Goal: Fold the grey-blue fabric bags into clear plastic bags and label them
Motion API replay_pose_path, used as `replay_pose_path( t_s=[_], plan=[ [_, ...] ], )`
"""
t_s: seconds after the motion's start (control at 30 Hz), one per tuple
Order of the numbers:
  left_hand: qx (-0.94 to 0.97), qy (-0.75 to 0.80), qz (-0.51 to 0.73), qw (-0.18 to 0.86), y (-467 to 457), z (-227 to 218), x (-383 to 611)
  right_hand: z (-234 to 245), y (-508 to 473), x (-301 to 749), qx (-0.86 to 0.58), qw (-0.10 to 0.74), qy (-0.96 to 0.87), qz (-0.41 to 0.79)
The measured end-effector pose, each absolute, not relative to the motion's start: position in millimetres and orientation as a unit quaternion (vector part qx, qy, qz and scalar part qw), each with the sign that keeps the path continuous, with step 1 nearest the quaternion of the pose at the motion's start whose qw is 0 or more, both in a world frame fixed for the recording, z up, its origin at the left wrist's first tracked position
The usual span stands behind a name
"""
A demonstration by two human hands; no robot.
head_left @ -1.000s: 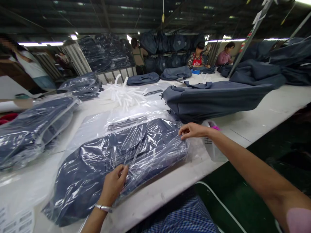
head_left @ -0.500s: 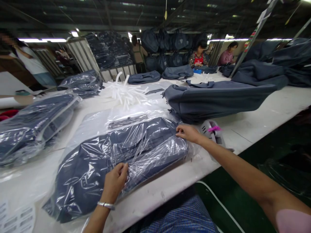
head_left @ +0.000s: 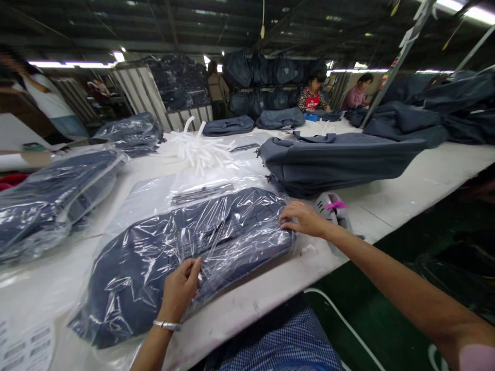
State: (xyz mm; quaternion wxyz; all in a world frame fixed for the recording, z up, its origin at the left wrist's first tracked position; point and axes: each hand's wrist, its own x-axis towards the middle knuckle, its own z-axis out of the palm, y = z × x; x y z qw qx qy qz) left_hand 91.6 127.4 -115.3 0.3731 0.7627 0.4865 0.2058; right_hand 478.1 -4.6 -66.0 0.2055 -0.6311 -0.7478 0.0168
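We have long dark-blue fabric bag in clear glossy plastic [head_left: 150, 257] lying under both hands, on white tabletop [head_left: 247, 317]. Our left hand [head_left: 180, 288] touches bag's near side, around middle; our right hand [head_left: 303, 219], fingers curled, at bag's right end. Whether either pinches plastic, we cannot tell.

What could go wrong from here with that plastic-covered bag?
The thin plastic might tear or crease where the left hand touches it. The bag lies near the table's edge, so a tug could drag it off. The grey tool beside the right hand might get knocked.
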Motion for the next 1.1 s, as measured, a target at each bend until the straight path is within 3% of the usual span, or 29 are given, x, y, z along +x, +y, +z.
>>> replay_pose_path(
  t_s=[0.2, 0.4, 0.5, 0.7, 0.93, 1.1],
  plan=[
    [0.746, 0.476, 0.238, 0.400, 124.2, -114.3, 91.4, -66.7, 0.8, 474.2, -0.624, 0.210, -0.753, -0.012],
    [0.735, 0.480, 0.243, 0.412, 123.2, -115.5, 90.2, -66.2, 5.8, 470.4, -0.640, 0.160, -0.749, 0.062],
    [0.728, 0.484, 0.244, 0.420, 122.4, -115.1, 89.3, -59.4, -2.7, 469.8, -0.661, 0.190, -0.722, 0.080],
    [0.725, 0.498, 0.242, 0.409, 124.2, -114.3, 89.6, -66.8, -10.5, 470.2, -0.707, 0.271, -0.597, 0.264],
    [0.744, 0.522, 0.196, 0.366, 127.7, -110.6, 95.4, -80.5, 7.2, 478.1, -0.801, 0.193, -0.564, 0.060],
    [0.765, 0.538, 0.147, 0.324, 131.4, -106.3, 101.8, -94.7, 17.2, 494.4, -0.801, 0.248, -0.513, 0.184]
  ],
)
